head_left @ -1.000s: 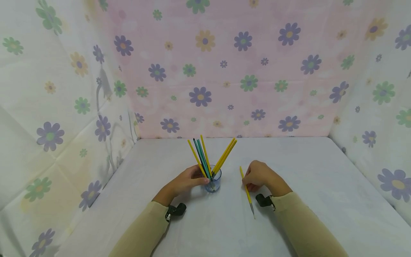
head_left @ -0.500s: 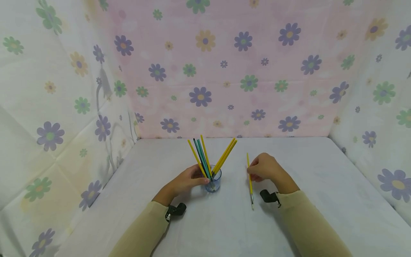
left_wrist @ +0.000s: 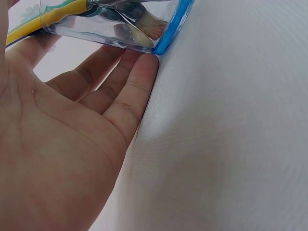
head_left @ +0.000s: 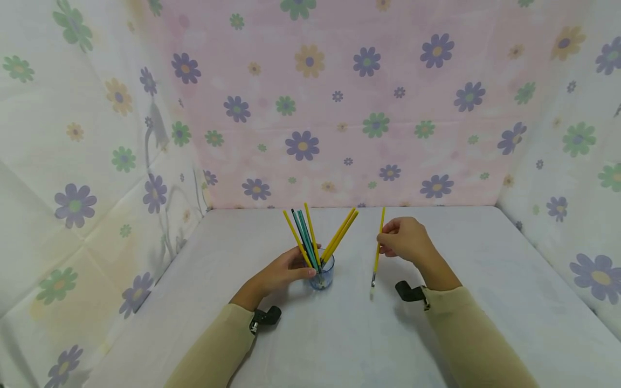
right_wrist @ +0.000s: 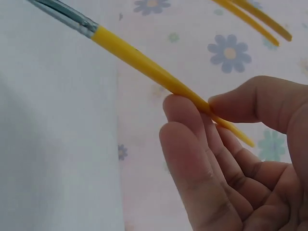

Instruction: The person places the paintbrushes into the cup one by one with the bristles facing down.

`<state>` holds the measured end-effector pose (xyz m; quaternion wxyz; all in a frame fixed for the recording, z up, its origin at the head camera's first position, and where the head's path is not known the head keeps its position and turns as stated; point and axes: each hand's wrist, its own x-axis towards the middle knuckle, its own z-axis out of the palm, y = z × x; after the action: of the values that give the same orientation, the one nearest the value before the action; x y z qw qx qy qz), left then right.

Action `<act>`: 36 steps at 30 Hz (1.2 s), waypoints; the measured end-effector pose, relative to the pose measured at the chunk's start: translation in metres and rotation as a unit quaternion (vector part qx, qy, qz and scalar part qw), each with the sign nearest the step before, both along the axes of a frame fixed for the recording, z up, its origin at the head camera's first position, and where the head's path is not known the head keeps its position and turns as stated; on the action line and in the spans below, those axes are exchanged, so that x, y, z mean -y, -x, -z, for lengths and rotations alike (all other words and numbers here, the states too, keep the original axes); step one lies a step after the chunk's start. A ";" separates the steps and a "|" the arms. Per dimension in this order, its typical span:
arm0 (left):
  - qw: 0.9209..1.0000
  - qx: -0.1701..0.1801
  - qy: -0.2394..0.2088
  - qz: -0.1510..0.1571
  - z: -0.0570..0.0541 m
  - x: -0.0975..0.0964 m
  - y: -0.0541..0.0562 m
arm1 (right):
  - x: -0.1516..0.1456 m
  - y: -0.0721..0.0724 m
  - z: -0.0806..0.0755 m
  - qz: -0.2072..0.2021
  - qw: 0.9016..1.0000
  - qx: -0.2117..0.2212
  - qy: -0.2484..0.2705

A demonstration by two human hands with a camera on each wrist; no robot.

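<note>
A clear glass [head_left: 326,277] with a blue base stands on the table, holding several yellow, teal and dark-handled paintbrushes. Their bristles [left_wrist: 150,25] point down inside it in the left wrist view. My left hand [head_left: 278,277] holds the glass from the left, thumb at the front and fingers around the back. To the right of the glass, my right hand [head_left: 406,240] pinches a yellow paintbrush [head_left: 377,257] between thumb and fingers. This brush is raised nearly upright, pale bristles down. The right wrist view shows its yellow handle [right_wrist: 139,62] and silver ferrule.
A white cloth covers the table [head_left: 320,345]. Behind it hangs a pink flowered backdrop [head_left: 330,108], with white flowered cloth [head_left: 77,161] at the sides. Both wrists carry small black cameras [head_left: 409,291].
My right hand has lifted the yellow paintbrush off the table, moving up and away from me, and tipped it toward upright. My left hand stays on the glass.
</note>
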<state>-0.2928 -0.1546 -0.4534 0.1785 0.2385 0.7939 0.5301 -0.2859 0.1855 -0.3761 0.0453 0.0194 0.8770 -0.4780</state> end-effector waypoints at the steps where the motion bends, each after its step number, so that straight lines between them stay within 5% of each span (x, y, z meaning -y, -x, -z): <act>1: 1.000 0.000 -0.001 0.000 0.001 0.000 0.000 | 0.001 -0.001 -0.002 0.001 1.000 -0.008 0.004; 22: 1.000 -0.006 -0.001 0.008 0.001 0.000 0.001 | 0.016 -0.023 -0.031 0.024 0.984 -0.129 0.123; 36: 1.000 0.003 0.000 0.002 0.003 0.001 0.002 | 0.035 -0.029 -0.025 -0.004 0.964 -0.201 0.172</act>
<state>-0.2948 -0.1556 -0.4562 0.1819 0.2389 0.7929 0.5303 -0.2571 0.1503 -0.3507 -0.1276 -0.0889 0.7724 -0.6158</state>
